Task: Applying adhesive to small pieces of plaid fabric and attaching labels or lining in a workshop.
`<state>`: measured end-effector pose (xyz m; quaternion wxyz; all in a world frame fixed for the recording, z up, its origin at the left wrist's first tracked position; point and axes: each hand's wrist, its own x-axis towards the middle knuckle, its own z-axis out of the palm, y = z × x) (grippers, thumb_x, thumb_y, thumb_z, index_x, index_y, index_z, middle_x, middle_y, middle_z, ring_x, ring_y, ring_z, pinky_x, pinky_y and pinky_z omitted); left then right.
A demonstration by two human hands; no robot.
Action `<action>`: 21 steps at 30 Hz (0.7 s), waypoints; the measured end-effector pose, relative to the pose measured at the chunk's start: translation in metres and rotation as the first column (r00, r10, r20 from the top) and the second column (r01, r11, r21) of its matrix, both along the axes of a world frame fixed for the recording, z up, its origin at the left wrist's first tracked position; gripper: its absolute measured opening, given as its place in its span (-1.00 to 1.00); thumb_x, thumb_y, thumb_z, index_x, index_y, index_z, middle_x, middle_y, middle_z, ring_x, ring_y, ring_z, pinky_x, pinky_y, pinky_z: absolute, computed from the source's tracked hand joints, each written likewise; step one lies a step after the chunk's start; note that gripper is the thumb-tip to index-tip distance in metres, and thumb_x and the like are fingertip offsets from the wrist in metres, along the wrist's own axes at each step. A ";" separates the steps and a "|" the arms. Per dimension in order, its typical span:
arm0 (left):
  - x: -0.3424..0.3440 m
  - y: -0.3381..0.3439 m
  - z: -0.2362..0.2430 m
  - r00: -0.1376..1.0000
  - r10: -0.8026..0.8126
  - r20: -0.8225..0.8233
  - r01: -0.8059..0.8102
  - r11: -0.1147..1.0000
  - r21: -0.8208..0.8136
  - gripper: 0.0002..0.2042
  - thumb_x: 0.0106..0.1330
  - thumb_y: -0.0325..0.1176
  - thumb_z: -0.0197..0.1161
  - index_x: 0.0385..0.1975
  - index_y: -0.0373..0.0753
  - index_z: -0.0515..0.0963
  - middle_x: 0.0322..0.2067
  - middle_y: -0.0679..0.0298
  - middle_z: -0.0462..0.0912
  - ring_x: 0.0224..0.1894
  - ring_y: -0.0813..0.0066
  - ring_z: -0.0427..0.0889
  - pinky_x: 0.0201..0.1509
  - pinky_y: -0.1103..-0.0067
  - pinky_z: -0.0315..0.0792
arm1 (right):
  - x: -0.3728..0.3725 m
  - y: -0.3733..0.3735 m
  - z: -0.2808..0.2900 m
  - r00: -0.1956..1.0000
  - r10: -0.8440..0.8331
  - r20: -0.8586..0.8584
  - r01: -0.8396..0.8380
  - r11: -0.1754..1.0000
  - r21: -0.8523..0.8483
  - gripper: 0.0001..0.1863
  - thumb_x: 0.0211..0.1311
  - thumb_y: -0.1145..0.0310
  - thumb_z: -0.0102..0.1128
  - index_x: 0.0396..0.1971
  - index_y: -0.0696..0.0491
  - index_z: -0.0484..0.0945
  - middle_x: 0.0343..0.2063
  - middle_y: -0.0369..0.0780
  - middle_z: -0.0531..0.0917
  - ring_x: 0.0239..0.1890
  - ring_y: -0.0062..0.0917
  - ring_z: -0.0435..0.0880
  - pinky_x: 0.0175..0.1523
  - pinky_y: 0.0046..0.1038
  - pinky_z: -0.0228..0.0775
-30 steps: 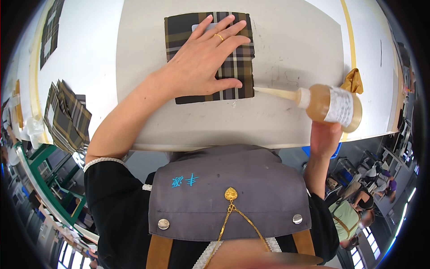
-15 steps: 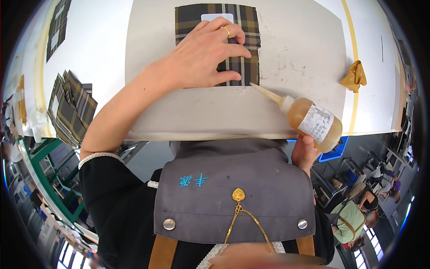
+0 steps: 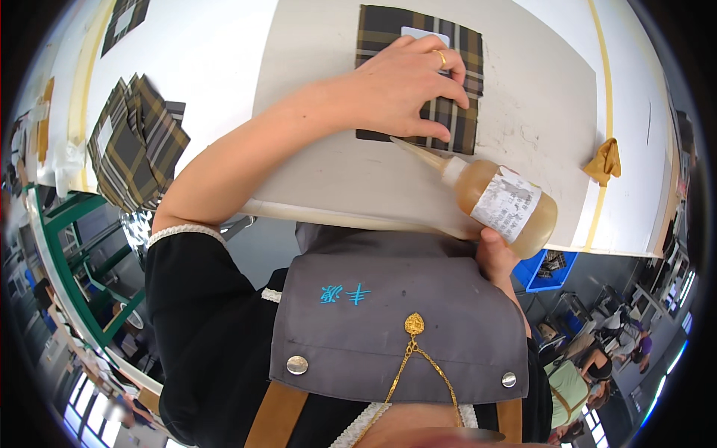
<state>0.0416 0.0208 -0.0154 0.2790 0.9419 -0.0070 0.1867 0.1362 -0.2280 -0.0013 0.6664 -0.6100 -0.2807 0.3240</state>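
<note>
My left hand [image 3: 403, 93] rests on a folded dark plaid fabric piece [image 3: 381, 30], fingers apart and slightly curled over it; a pale rectangle shows under the fingertips. My right hand [image 3: 495, 257] grips an amber squeeze bottle [image 3: 469, 196] with a white label and a long, pale nozzle [image 3: 416, 152]. The nozzle's tip lies at the lower edge of the fabric, left of my thumb; whether it touches is unclear. The fabric lies on a grey work sheet [image 3: 542, 112].
More plaid pieces lie in a pile [image 3: 131, 149] at left and a strip [image 3: 123, 19] farther back. A mustard crumpled cloth [image 3: 602, 160] sits right. Below the table's edge are a blue bin [image 3: 549, 272], a green metal frame [image 3: 63, 224] and co-workers [image 3: 571, 388] in the background.
My left hand's fingers have bent more. The bottle has moved down and left, its nozzle tip sliding leftward along the fabric's lower edge. The table appears shifted and slightly rotated in view.
</note>
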 end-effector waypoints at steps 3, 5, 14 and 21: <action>0.001 -0.001 -0.002 1.000 -0.012 -0.010 0.012 1.000 -0.021 -0.66 -0.07 -0.16 0.42 -0.28 -0.06 0.56 -0.17 0.38 0.39 0.01 0.34 0.29 0.06 0.41 0.22 | -0.004 0.010 -0.002 0.998 0.067 -0.002 -0.067 0.998 -0.008 -0.05 -0.20 0.18 0.51 0.17 0.16 0.12 0.11 -0.11 0.33 0.15 -0.36 0.32 0.22 -0.32 0.16; 0.001 -0.001 -0.001 1.000 0.003 -0.023 -0.004 1.000 -0.020 -0.66 -0.07 -0.16 0.42 -0.28 -0.06 0.56 -0.16 0.38 0.39 0.02 0.36 0.29 0.06 0.41 0.22 | -0.004 0.015 -0.002 0.994 0.107 0.013 -0.107 0.994 -0.016 -0.05 -0.20 0.18 0.51 0.17 0.16 0.12 0.12 -0.11 0.32 0.15 -0.36 0.32 0.22 -0.33 0.16; 0.003 0.016 0.009 0.993 0.033 -0.114 -0.095 0.800 -0.592 -0.80 0.06 -0.28 0.33 -0.30 -0.11 0.59 -0.29 0.30 0.55 -0.14 0.34 0.44 -0.03 0.46 0.34 | 0.033 0.038 0.015 0.761 0.099 -0.641 0.028 0.982 0.185 -0.25 0.19 -0.08 0.04 0.25 0.03 0.06 0.20 -0.21 0.28 0.23 -0.38 0.29 0.23 -0.24 0.25; -0.012 0.056 -0.008 0.938 0.340 0.070 -0.339 0.941 -0.022 -0.89 0.09 -0.37 0.28 -0.37 -0.14 0.61 -0.34 0.38 0.54 -0.20 0.38 0.43 -0.07 0.51 0.36 | 0.064 0.059 -0.001 0.980 0.086 0.182 -0.106 0.988 0.108 -0.22 0.12 0.08 0.22 0.24 0.08 0.06 0.16 -0.20 0.31 0.20 -0.37 0.32 0.21 -0.23 0.26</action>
